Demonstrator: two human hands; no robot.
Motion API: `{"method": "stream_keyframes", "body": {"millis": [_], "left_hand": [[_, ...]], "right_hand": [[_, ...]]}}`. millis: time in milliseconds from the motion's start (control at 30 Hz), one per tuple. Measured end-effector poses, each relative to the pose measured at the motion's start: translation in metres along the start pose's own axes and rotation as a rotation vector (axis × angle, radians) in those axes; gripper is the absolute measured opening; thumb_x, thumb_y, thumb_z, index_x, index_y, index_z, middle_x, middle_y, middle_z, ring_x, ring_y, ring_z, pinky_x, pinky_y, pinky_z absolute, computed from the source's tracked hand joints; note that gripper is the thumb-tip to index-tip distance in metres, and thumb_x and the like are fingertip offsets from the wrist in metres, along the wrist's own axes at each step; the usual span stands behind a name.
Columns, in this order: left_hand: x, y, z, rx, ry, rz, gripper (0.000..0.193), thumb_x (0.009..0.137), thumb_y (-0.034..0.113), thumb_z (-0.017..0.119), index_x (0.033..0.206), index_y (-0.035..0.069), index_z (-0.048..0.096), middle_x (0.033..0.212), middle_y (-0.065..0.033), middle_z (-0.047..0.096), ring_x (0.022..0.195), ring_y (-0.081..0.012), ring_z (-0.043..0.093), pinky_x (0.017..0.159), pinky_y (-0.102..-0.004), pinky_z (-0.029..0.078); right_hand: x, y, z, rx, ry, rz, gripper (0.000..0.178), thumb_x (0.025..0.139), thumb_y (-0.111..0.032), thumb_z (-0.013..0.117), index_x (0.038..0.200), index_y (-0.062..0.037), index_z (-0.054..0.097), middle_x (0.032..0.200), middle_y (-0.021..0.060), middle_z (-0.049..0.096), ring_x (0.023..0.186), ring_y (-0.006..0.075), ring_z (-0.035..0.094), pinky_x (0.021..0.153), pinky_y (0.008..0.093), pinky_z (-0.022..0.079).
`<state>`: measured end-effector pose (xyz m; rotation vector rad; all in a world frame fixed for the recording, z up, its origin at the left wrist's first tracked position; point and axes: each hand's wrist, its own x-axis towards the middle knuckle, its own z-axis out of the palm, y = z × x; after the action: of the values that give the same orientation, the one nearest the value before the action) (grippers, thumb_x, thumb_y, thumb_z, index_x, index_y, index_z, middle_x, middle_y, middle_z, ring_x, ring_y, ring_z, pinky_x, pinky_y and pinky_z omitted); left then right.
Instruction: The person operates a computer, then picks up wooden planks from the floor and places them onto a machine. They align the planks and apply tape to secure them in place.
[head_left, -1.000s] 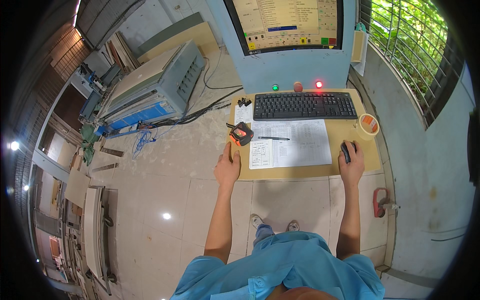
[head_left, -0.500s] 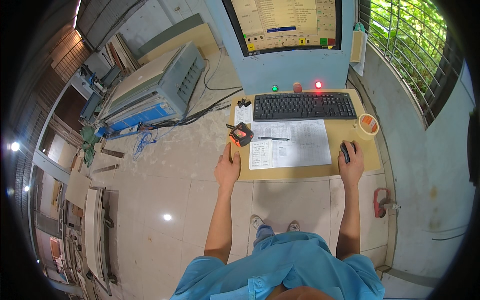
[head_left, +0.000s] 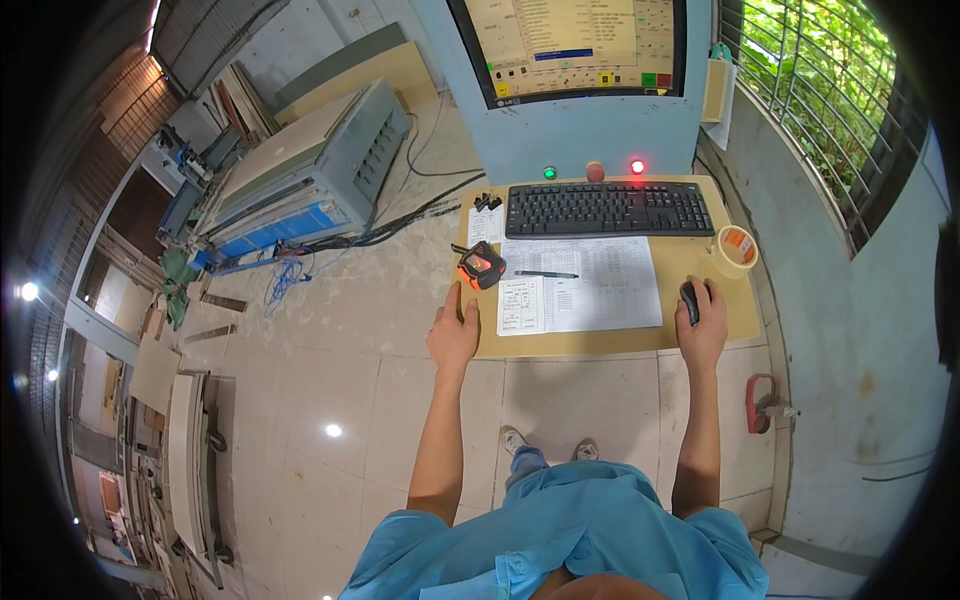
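Looks like mouse work at the moment: find the rounded black plastic computer mouse (head_left: 689,301) at the near right of the flat pale-yellow surface (head_left: 690,262), under the bare right hand (head_left: 704,328). Draped over it palm-down with fingers curled along the top, so basically holding the mouse and nothing else. Can't tell about any button being pressed, too small to see. See the bare left hand (head_left: 454,335) at the near left edge, with thumb and index finger wide apart and nothing visibly held; can't tell about touching the chunky black-and-orange gadget (head_left: 481,266) just beside the fingertip. To do this bit well, rest the right wrist lightly on the surface and nudge with small finger moves instead of swinging the whole arm. Watch the pointer on the black-framed flat monitor (head_left: 580,50) at the far side, and confirm the spot before clicking. Mind the room too: not loads of it between the white printed paper sheets (head_left: 605,300) to the left and the cream roll of tape (head_left: 735,252) just beyond the hand. Lift and reset rather than running onto the paper. Maybe shift the slim dark pen (head_left: 546,274) only for writing, and go easy reaching toward the long black keyboard (head_left: 607,210) at the far side.
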<state>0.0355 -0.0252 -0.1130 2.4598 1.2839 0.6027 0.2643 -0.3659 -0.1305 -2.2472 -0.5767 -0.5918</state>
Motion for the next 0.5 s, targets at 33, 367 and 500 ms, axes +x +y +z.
{"method": "stream_keyframes", "body": {"millis": [33,367,500], "left_hand": [[-0.0001,0.0003,-0.0004,-0.01,0.0,0.002,0.056,0.097,0.045,0.055,0.149,0.026,0.05,0.104,-0.0177,0.07,0.089,-0.0374,0.071,0.078,-0.0494,0.056],[0.0008,-0.0006,0.0001,-0.021,-0.004,-0.003,0.056,0.097,0.046,0.055,0.149,0.028,0.05,0.107,-0.0187,0.071,0.092,-0.0388,0.071,0.08,-0.0505,0.056],[0.0016,-0.002,0.0014,-0.017,-0.012,-0.009,0.056,0.096,0.046,0.055,0.149,0.028,0.049,0.107,-0.0187,0.071,0.092,-0.0393,0.071,0.08,-0.0512,0.056]], "right_hand": [[0.0,-0.0001,0.0002,-0.001,-0.004,0.014,0.049,0.087,-0.015,0.069,0.135,-0.0155,0.061,0.138,0.0197,0.056,0.124,0.0383,0.056,0.103,0.0457,0.047],[0.0002,-0.0007,0.0015,0.001,0.054,-0.005,0.053,0.085,-0.015,0.07,0.137,-0.0157,0.06,0.142,0.0246,0.052,0.126,0.0413,0.055,0.105,0.0475,0.046],[0.001,0.0002,0.002,0.006,0.049,-0.014,0.055,0.084,-0.014,0.071,0.137,-0.0151,0.06,0.141,0.0251,0.052,0.125,0.0416,0.055,0.104,0.0477,0.046]]}}
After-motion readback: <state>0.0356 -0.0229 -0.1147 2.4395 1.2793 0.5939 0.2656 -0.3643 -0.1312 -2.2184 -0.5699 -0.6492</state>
